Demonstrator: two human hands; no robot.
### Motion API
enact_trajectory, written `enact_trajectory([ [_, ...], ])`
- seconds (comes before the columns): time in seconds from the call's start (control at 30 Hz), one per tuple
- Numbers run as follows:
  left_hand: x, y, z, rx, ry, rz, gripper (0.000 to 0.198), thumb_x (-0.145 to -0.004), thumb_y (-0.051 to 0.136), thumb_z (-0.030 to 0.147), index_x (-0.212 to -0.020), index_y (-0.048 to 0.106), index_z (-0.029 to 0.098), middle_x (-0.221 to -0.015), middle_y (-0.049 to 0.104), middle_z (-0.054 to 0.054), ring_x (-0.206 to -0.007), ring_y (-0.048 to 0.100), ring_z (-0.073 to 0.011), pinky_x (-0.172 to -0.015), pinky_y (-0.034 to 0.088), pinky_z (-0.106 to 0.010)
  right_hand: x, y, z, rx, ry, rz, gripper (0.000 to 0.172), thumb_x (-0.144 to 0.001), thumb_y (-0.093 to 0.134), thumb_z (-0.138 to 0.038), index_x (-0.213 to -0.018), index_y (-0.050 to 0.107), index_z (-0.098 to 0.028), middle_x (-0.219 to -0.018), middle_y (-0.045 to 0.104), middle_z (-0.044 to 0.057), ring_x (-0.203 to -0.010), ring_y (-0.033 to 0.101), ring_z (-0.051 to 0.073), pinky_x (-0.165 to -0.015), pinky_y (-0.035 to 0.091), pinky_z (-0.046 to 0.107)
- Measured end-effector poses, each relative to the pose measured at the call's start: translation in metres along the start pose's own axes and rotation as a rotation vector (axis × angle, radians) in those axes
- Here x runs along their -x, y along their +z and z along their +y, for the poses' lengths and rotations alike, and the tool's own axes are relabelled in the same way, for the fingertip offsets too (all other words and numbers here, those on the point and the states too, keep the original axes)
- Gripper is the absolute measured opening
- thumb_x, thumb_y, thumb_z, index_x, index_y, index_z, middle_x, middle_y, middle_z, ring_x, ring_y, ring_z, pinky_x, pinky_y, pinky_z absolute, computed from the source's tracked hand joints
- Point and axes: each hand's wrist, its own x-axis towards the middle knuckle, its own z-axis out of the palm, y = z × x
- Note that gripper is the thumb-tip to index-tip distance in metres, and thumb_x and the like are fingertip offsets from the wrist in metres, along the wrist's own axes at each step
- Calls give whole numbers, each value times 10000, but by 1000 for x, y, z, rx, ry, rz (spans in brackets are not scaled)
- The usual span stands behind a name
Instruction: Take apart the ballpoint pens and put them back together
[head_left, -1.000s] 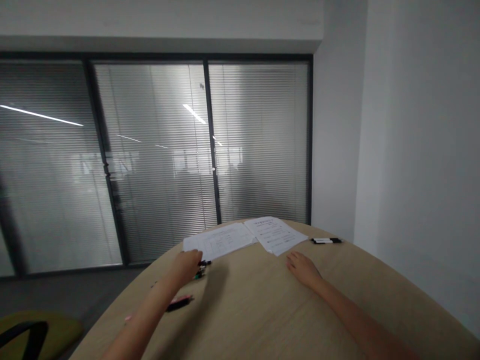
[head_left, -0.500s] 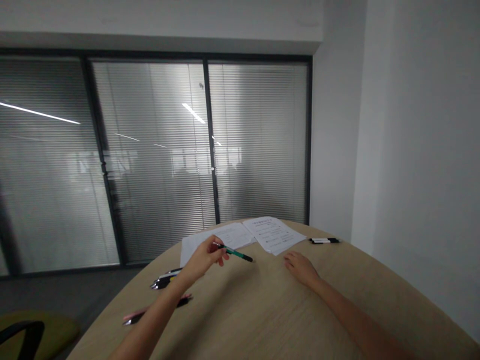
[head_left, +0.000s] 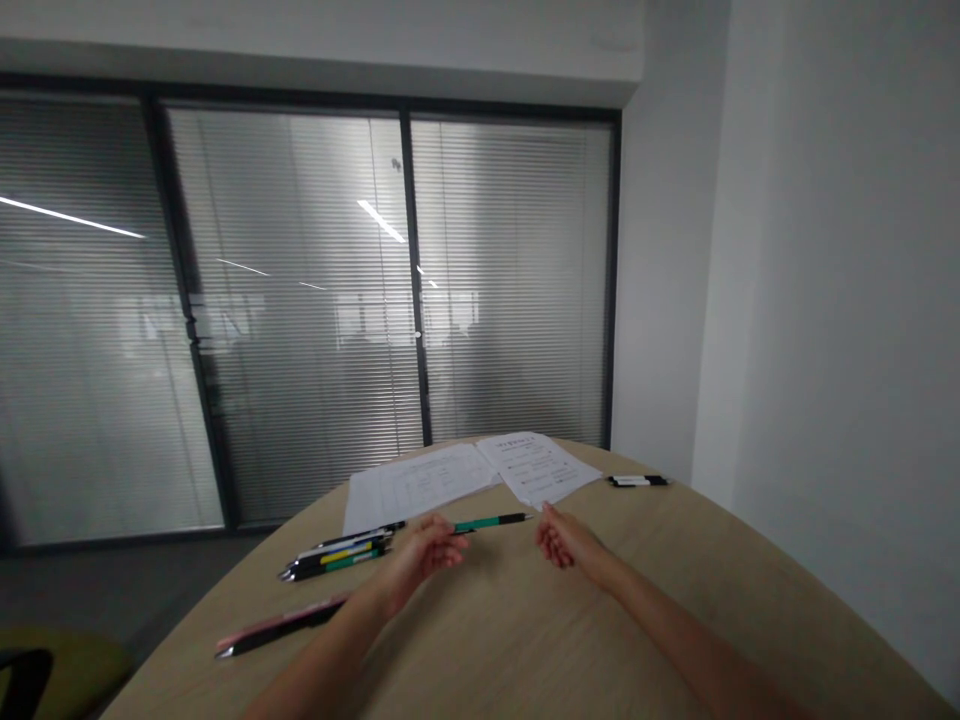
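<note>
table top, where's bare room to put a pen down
Bare table top runs right of the right hand, below the black markers, and in front of both hands. Crowded: left of the left hand, where the pens lie, and the papers beyond.

An office meeting room: glass partitions (head_left: pixel 90 330) fitted with blinds (head_left: pixel 510 280), with printed papers (head_left: pixel 472 475) and pens (head_left: pixel 337 555) on a rounded wooden counter (head_left: pixel 675 570).

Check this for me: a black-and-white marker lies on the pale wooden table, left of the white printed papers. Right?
No: the black-and-white marker lies right of the white printed papers, not left, on the pale wooden table, as the head view shows.
</note>
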Motion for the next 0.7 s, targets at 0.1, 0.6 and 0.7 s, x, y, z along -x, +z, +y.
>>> enact_trajectory([
  [0.1, 4, 13, -11, 38, -16, -28, 148, -753, 472, 269, -681, 370, 190, -760, 687, -58, -603, 642, -137, -618, 467, -257, 3, 3, -1, -61, 11, -38, 543, -773, 251, -606, -557, 474, -161, -397, 433, -50, -317, 371, 53, -337, 228, 174],
  [0.6, 6, 29, -32, -39, 78, 89, 364, -575, 617, 510, -566, 502, 164, -408, 503, 62, -416, 421, -88, -466, 281, -208, 3, -6, 4, -190, 29, -34, 424, -699, 448, -572, -531, 413, -184, -375, 360, -87, -318, 316, 43, -356, 202, 191],
  [0.7, 5, 29, -33, -41, 75, 90, 387, -567, 608, 530, -561, 500, 158, -422, 501, 58, -418, 416, -83, -469, 286, -207, 2, -6, 7, -185, 30, -35, 430, -694, 452, -575, -523, 413, -183, -375, 362, -86, -316, 313, 41, -358, 199, 193],
])
